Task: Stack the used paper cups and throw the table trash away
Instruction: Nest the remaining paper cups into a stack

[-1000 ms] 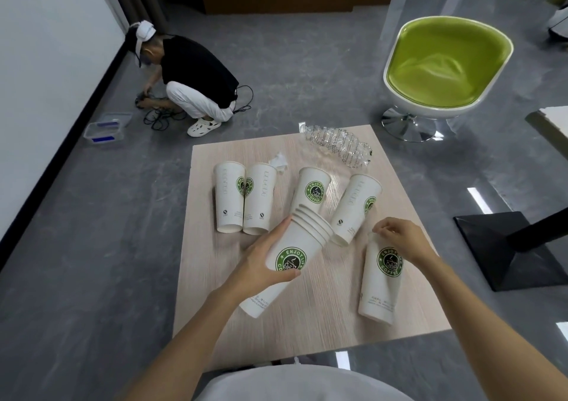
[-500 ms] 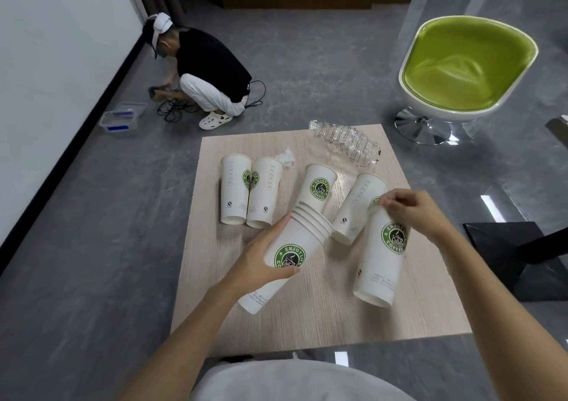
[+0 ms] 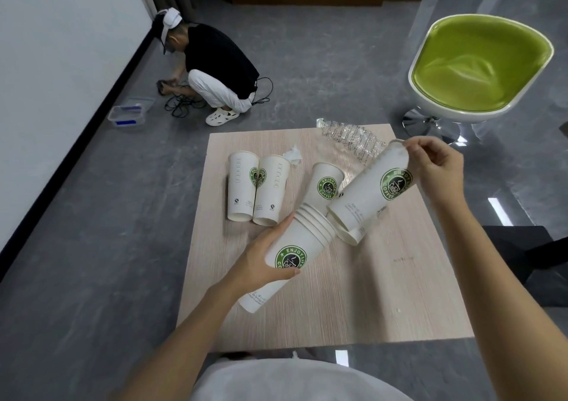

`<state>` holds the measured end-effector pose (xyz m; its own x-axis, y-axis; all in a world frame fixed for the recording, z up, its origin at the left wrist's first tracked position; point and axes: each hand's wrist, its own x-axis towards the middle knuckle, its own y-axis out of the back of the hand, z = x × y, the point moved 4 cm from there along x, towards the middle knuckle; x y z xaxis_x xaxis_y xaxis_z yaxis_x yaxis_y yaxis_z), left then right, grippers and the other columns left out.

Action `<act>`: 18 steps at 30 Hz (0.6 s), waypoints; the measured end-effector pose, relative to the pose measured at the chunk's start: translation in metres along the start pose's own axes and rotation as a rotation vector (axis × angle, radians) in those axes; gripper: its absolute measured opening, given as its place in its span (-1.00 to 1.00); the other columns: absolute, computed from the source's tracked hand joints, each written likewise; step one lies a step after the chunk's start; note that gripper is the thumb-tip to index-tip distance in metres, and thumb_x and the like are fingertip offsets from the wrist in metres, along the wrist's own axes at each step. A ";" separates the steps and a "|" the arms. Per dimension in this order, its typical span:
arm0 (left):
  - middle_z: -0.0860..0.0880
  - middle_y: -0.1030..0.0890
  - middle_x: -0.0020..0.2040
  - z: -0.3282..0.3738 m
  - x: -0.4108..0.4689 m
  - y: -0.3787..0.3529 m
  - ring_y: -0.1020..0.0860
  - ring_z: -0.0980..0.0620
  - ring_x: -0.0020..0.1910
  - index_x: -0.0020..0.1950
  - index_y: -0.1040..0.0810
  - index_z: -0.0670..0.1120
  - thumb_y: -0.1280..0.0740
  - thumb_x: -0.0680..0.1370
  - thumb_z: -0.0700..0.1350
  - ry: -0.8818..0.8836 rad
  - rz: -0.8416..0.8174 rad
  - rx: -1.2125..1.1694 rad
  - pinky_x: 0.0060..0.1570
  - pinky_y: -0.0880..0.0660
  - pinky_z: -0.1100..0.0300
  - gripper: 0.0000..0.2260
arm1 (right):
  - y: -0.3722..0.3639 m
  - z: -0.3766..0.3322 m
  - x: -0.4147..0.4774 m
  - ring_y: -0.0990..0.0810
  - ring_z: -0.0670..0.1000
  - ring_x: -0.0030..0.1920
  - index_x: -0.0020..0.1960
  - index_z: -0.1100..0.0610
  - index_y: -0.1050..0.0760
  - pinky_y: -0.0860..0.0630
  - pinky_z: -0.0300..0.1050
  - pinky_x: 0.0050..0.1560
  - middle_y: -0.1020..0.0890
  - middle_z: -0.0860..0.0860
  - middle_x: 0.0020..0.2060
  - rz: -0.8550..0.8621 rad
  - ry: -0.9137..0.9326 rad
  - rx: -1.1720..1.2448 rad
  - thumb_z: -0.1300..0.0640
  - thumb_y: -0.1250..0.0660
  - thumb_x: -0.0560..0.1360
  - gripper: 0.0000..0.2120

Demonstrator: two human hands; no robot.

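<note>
My left hand (image 3: 261,261) grips a tilted stack of nested paper cups (image 3: 289,259) over the wooden table (image 3: 368,293), rims pointing up and right. My right hand (image 3: 436,170) pinches the narrow end of a single paper cup (image 3: 365,198) held in the air, its wide end close to the stack's rims. A lying cup's rim (image 3: 350,236) shows beneath it. Another cup (image 3: 325,182) lies behind the stack. Two cups (image 3: 239,185) (image 3: 272,188) lie side by side at the left. A crumpled tissue (image 3: 293,156) and a crushed clear bottle (image 3: 350,139) lie at the far edge.
A green and white swivel chair (image 3: 479,68) stands beyond the table's right corner. A person (image 3: 218,68) crouches on the grey floor at the far left beside cables and a plastic box (image 3: 129,115). A dark base (image 3: 522,247) sits to the right.
My right hand has picked the single cup up off the table, raised it and swung it left towards the stack. My left hand keeps holding the stack in the same place.
</note>
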<state>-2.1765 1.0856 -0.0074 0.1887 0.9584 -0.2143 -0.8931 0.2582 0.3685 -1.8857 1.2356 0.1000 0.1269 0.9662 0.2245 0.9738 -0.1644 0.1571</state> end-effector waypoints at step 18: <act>0.19 -0.38 0.42 0.012 -0.004 0.016 -0.48 0.12 0.30 0.49 -0.18 0.37 -0.58 0.37 -0.06 -0.047 0.022 -0.027 0.26 -0.52 -0.02 -0.14 | -0.092 -0.002 -0.049 -0.59 -0.24 -0.14 -0.11 0.09 -0.61 -0.46 -0.39 -0.08 -0.67 -0.20 -0.20 -0.308 -0.065 0.068 0.33 -0.33 0.49 -0.82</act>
<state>-2.1863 1.0874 0.0098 0.1871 0.9686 -0.1638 -0.9079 0.2342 0.3477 -1.9819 1.2030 0.0760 -0.1665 0.9794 0.1143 0.9784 0.1497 0.1429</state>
